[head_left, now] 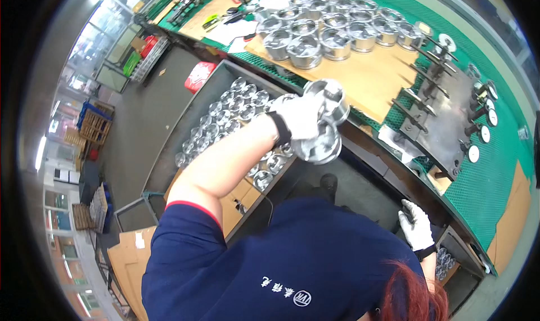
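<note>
1. Two shiny metal pistons (pixel 329 121) are gripped in the gloved left hand (pixel 301 116), fingers closed around them.
2. The bench edge (pixel 394 194) is touched by the gloved right hand (pixel 416 225), fingers loosely spread, well apart from the pistons.

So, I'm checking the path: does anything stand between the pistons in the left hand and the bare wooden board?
Nothing visible does. The left hand holds two metal pistons over the bench's near edge, and the bare wooden board lies just beyond. The other pistons stand further back.
</note>
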{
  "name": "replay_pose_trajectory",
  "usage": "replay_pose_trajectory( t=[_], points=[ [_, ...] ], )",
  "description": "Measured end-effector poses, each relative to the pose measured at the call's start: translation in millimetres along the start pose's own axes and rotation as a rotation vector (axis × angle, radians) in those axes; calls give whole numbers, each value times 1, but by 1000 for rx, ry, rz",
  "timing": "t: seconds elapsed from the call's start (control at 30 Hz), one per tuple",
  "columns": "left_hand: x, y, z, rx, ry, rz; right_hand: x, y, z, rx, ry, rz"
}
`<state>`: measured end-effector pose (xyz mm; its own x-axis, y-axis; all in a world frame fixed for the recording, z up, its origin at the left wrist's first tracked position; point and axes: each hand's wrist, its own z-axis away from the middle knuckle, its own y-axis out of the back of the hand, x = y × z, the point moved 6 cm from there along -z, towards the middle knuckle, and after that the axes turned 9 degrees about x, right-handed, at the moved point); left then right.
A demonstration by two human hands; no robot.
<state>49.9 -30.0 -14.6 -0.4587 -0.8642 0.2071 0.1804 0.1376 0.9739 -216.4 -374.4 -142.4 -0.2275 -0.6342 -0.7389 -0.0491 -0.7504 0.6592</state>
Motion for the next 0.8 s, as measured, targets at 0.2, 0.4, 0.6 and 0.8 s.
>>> replay_pose_trajectory(
  t=[0.2, 0.4, 0.6, 0.8],
  points=[
    [45, -18, -155, -8, -223, -44, 19, 55, 13, 308, -164, -156],
    [60, -35, -212, -45, -244, -64, 22, 83, 28, 438, -294, -31],
    [77, -17, -149, 194, -420, -32, -20, 88, -37, 326, -141, -27],
    [129, 52, -94, 357, -371, 385, -93, 115, -123, 48, 285, -223]
  ],
)
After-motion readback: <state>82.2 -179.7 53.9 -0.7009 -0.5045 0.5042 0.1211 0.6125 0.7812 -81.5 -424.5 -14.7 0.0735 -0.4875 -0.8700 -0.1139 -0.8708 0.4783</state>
